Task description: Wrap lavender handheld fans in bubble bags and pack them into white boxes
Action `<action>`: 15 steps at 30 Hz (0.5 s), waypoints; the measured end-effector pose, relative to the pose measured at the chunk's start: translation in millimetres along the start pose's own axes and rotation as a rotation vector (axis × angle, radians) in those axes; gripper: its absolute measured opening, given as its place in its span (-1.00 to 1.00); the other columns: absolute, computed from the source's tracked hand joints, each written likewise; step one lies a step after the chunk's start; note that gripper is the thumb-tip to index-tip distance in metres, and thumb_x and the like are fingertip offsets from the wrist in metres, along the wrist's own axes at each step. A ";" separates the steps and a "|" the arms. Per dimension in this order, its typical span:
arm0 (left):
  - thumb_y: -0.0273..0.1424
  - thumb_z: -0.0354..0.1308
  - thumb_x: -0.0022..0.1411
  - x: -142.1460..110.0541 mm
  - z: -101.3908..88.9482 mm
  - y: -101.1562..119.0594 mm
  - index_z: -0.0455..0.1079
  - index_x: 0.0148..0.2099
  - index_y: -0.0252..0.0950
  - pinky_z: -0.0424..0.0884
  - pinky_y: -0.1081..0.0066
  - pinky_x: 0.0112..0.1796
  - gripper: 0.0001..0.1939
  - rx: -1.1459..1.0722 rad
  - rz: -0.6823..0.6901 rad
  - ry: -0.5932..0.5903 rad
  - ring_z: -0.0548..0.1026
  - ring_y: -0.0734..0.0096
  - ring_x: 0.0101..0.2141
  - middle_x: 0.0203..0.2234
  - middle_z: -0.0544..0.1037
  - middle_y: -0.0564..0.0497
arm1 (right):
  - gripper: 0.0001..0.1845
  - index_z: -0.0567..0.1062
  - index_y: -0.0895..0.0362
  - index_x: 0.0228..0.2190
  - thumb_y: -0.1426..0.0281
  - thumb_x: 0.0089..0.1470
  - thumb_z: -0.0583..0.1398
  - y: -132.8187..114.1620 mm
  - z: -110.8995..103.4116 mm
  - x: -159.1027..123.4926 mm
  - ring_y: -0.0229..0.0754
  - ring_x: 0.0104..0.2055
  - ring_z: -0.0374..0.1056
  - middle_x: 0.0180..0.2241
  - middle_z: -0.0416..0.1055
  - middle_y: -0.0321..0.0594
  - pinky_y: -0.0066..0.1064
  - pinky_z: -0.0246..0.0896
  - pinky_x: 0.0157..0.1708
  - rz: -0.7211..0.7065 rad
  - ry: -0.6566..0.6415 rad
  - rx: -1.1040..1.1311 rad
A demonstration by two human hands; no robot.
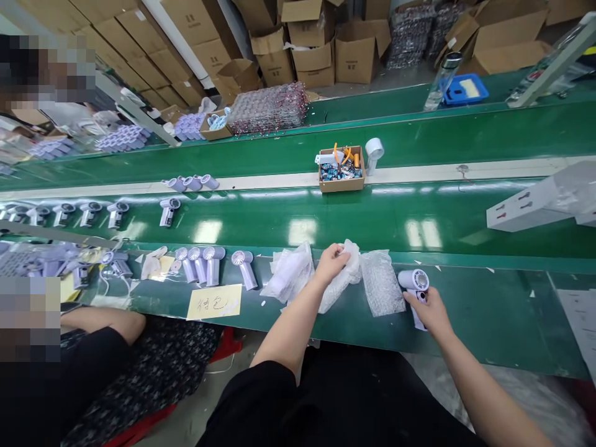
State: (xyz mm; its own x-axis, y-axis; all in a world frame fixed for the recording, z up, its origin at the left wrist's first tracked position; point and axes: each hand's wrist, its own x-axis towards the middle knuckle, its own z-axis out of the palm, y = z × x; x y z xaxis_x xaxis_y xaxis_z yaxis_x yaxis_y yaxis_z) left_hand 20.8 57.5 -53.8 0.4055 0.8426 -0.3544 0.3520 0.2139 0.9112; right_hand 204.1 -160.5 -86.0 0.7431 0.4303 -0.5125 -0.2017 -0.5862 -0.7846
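Note:
My left hand (331, 261) pinches a crumpled clear plastic bag (347, 273) on the green workbench (488, 310). My right hand (431, 310) grips the handle of a small lilac handheld fan (414, 280) lying on the bench. Between the two hands lies a flat bubble-wrap bag (382, 282). Another clear bag (291, 273) lies just left of my left hand.
Several lilac fans (207, 261) stand left of a handwritten paper label (214, 302). More fans (88, 212) ride the green conveyor (326, 217). A cardboard box of tools (341, 169) and a tape roll (374, 149) sit beyond it. A co-worker's arm (105, 323) rests at the left.

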 end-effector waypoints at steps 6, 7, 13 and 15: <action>-0.39 0.06 0.08 -51.6 77.4 29.1 0.07 -0.51 -0.28 0.12 0.48 -0.40 -0.78 0.364 0.371 0.085 0.16 0.52 -0.47 -0.58 0.16 0.14 | -0.37 0.35 0.05 -0.19 0.23 -0.36 0.41 -53.3 -1.6 -35.2 -0.21 -0.44 0.38 -0.34 0.44 -0.31 -0.35 0.35 -0.46 -0.006 -0.235 0.459; -0.38 0.06 0.09 -57.1 85.9 31.2 0.07 -0.51 -0.28 0.12 0.48 -0.40 -0.77 0.344 0.385 0.049 0.17 0.52 -0.47 -0.58 0.16 0.14 | -0.37 0.36 0.07 -0.21 0.26 -0.39 0.43 -61.6 1.8 -40.2 -0.24 -0.48 0.37 -0.38 0.44 -0.32 -0.38 0.35 -0.49 0.004 -0.277 0.493; -0.16 0.19 0.02 -40.7 62.3 39.6 0.16 -0.37 -0.25 0.04 0.57 -0.58 -0.67 -0.189 -0.053 -0.019 0.09 0.63 -0.66 -0.67 0.15 0.23 | -0.42 0.36 0.11 -0.36 0.36 -0.49 0.47 -72.0 -12.2 -35.2 -0.29 -0.66 0.30 -0.57 0.39 -0.41 -0.48 0.26 -0.73 0.190 -0.111 0.544; -0.08 0.19 0.01 -31.7 43.6 44.7 0.22 -0.25 -0.25 -0.01 0.58 -0.62 -0.60 -0.291 -0.168 -0.076 0.06 0.65 -0.70 -0.68 0.16 0.24 | -0.43 0.36 0.10 -0.36 0.39 -0.49 0.46 -66.9 -24.5 -29.5 -0.27 -0.67 0.31 -0.58 0.39 -0.41 -0.48 0.25 -0.76 0.240 -0.154 0.554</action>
State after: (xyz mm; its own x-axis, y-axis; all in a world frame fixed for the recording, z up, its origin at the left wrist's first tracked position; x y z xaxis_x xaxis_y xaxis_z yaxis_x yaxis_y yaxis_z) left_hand 60.5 18.8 -10.9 0.4277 0.7470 -0.5090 0.1683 0.4875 0.8568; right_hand 211.2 -150.7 -9.8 0.5436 0.4492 -0.7090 -0.6834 -0.2535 -0.6847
